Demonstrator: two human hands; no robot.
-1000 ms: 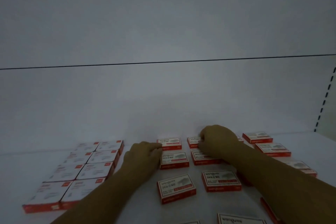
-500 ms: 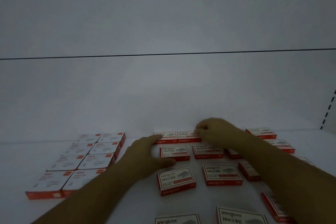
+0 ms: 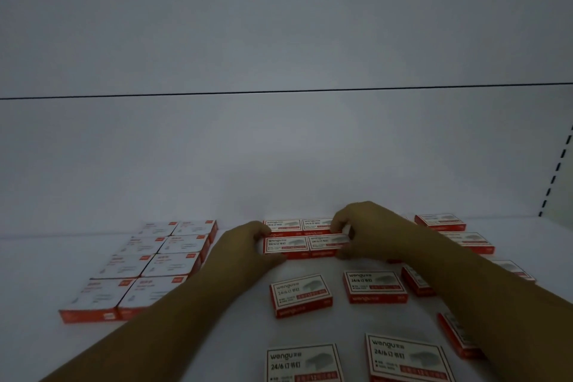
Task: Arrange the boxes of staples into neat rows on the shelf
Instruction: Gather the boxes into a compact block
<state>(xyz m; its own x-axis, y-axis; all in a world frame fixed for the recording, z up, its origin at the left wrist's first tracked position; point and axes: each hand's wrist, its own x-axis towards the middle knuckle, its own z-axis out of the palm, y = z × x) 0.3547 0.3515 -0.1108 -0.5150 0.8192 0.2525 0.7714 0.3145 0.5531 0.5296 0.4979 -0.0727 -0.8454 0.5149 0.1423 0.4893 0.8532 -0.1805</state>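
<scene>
Shelf (image 3: 217, 335): white and flat, filling the lower third of the frame. We logged it as dimly lit.
Back panel (image 3: 279, 149): plain white, rising behind the shelf, crossed by a thin dark seam (image 3: 279, 92) above mid-frame.
Slotted upright (image 3: 558, 167): at the far right edge, with black slots in a column.
Left block (image 3: 155, 263): eight boxes of staples at lower left, in two columns of four with edges touching.
Back pair (image 3: 282, 224): two red-and-white boxes side by side at centre, nearest the back panel.
Second-row pair (image 3: 288, 245): two boxes side by side, just in front of the back pair. We could not tell whether the rows touched.
Left hand (image 3: 248, 245): the fingers were curled round the left end of the second-row pair, with the thumb at its front edge.
Right hand (image 3: 369, 229): the fingers were curled over the right end, with the thumb beneath, pinching it.
Loose boxes: two lay skewed at lower centre (image 3: 299, 293) (image 3: 373, 285), apart from each other. Two more (image 3: 302, 363) (image 3: 406, 357) were cut off by the bottom edge.
Right-hand boxes (image 3: 440, 222): several at odd angles, partly hidden behind the right forearm.
</scene>
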